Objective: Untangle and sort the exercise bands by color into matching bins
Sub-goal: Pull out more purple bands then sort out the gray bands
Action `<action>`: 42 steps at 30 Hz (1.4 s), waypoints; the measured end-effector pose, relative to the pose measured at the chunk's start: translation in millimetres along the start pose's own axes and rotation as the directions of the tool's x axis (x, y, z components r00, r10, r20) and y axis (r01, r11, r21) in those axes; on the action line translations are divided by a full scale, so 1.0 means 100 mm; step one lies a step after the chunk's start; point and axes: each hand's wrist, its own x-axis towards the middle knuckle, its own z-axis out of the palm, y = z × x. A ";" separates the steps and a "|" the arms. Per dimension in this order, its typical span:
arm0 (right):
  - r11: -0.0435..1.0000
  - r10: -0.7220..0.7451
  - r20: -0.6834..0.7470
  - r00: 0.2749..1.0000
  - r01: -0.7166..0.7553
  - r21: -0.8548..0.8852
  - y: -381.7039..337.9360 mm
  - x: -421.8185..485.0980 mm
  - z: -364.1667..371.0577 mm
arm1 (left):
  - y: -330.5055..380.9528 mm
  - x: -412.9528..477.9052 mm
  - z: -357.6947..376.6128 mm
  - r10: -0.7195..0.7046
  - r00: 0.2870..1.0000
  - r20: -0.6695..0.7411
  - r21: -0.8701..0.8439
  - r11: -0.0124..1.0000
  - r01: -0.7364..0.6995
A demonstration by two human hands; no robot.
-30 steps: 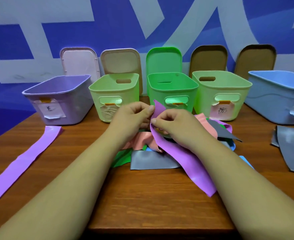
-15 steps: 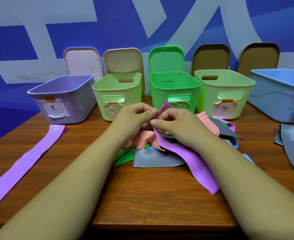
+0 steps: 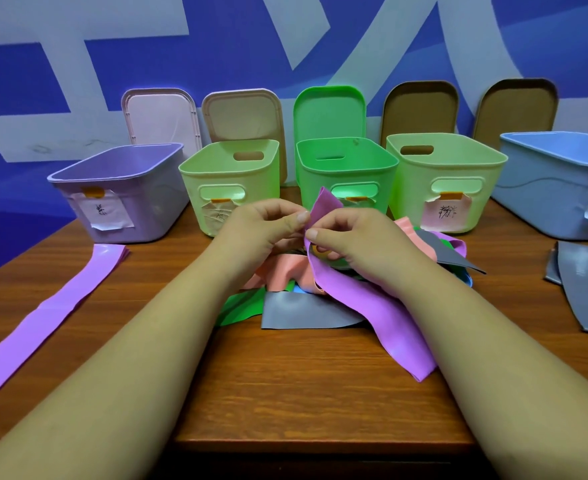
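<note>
Both hands meet over the middle of the counter (image 3: 285, 382), the left hand (image 3: 261, 226) and right hand (image 3: 355, 240) each pinching the raised end of a purple band (image 3: 365, 306) between thumb and fingers. This band trails toward the near edge, draped over a tangled pile (image 3: 285, 271) of pink, gray and green bands. A second purple band (image 3: 43, 317) lies flat at far left, near the purple bin (image 3: 147, 209).

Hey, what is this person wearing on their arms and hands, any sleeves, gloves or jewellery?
Both the left hand and right hand are bare: no gloves, rings or watch visible. The forearms are uncovered to the frame's edge, no sleeves showing. Thumbnails look short, unpainted.
</note>
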 end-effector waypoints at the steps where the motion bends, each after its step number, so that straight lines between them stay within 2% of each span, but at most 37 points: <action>1: 1.000 0.002 0.002 1.000 -0.002 0.022 0.00 0.00 0.00 | 0.00 0.00 0.00 -0.001 1.000 -0.001 0.004 1.000 0.001; 15: 0.999 0.036 -0.017 0.999 -0.036 0.042 0.07 0.07 0.03 | -0.01 -0.01 0.01 -0.001 0.999 0.046 0.014 1.000 0.000; 22: 0.998 -0.004 -0.009 1.000 0.004 0.058 0.05 0.04 0.03 | 0.03 -0.02 0.01 -0.024 0.997 0.068 0.003 1.000 0.023; 31: 0.999 -0.044 -0.008 0.999 0.044 0.007 0.04 0.03 0.01 | 0.07 -0.04 0.00 -0.051 0.996 0.073 -0.011 0.999 0.052; 39: 0.987 -0.084 -0.005 0.996 0.083 -0.135 -0.02 -0.01 0.01 | 0.08 -0.05 0.00 -0.065 0.995 0.070 -0.038 0.997 0.068; 42: 0.990 -0.065 0.005 0.998 0.065 -0.124 -0.03 -0.03 0.02 | 0.10 -0.06 0.00 -0.077 0.995 0.068 -0.048 0.996 0.081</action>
